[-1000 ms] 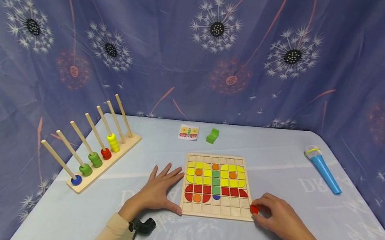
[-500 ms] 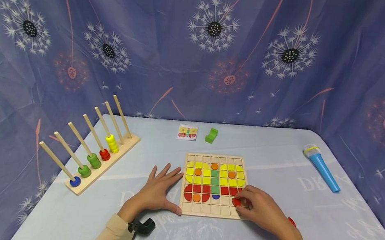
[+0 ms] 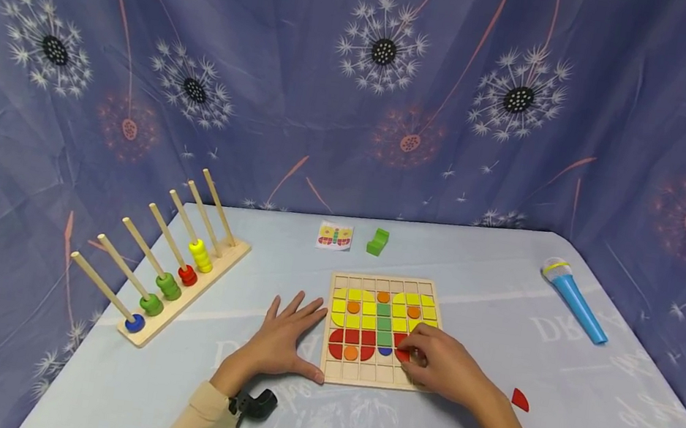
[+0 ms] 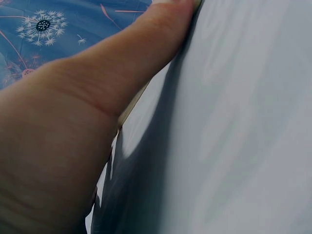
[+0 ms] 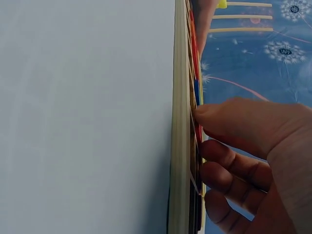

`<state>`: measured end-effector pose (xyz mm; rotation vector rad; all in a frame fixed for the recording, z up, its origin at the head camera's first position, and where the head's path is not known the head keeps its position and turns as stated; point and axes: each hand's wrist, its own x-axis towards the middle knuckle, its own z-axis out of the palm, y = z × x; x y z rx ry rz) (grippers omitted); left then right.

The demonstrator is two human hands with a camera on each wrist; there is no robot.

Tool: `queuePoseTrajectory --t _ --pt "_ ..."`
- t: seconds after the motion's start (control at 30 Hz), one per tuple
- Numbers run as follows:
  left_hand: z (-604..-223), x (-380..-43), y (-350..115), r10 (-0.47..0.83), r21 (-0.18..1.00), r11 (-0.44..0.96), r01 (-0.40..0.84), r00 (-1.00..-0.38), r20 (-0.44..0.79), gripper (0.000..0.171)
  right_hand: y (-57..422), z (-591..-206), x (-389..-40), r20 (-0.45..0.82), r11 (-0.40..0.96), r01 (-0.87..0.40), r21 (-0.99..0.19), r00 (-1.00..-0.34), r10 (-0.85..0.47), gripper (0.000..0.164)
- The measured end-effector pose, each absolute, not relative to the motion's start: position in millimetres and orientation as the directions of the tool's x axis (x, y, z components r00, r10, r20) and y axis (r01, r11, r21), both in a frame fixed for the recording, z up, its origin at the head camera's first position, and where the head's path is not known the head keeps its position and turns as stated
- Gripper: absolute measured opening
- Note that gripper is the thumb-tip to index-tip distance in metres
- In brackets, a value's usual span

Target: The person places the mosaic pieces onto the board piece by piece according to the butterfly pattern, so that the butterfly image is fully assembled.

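A wooden grid board (image 3: 352, 372) lies in the middle of the table, with yellow, red, green, orange and blue flat pieces set in a butterfly pattern. My left hand (image 3: 280, 341) rests with spread fingers at its left edge, thumb touching the near left corner. Over the board's lower right part, my right hand (image 3: 449, 367) pinches a red piece (image 3: 402, 355) just right of the blue half-round piece (image 3: 384, 351). Fingers partly hide the red piece, so its full shape cannot be seen. In the right wrist view the thumb (image 5: 207, 114) presses at the board's surface.
A red quarter-round piece (image 3: 520, 399) lies right of the board, near my right forearm. Behind the board are a butterfly pattern card (image 3: 334, 236) and a green block (image 3: 377, 241). A peg rack (image 3: 223, 261) with coloured rings stands left; a blue toy microphone (image 3: 577, 304) lies right.
My right hand has moved left from the board's right edge onto its lower right part, carrying the red piece. The red quarter-round on the table has come into view. My left hand stays put.
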<state>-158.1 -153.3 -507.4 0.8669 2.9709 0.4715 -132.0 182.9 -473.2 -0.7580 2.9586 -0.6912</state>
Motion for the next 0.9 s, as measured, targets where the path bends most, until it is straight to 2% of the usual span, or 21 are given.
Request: queuePoseTrajectory --t 0.4,0.9 --pt "-508 -158 -153 0.524 0.293 0.803 0.519 -0.849 0.069 0.124 189 -472 -133 0.134 0.798 -0.435 -0.417 -0.898 -0.419 0.018" --pt "-506 -158 -152 0.530 0.295 0.797 0.527 -0.844 0.078 0.124 257 -471 -119 0.106 0.832 -0.332 -0.445 -0.942 -0.319 0.027"
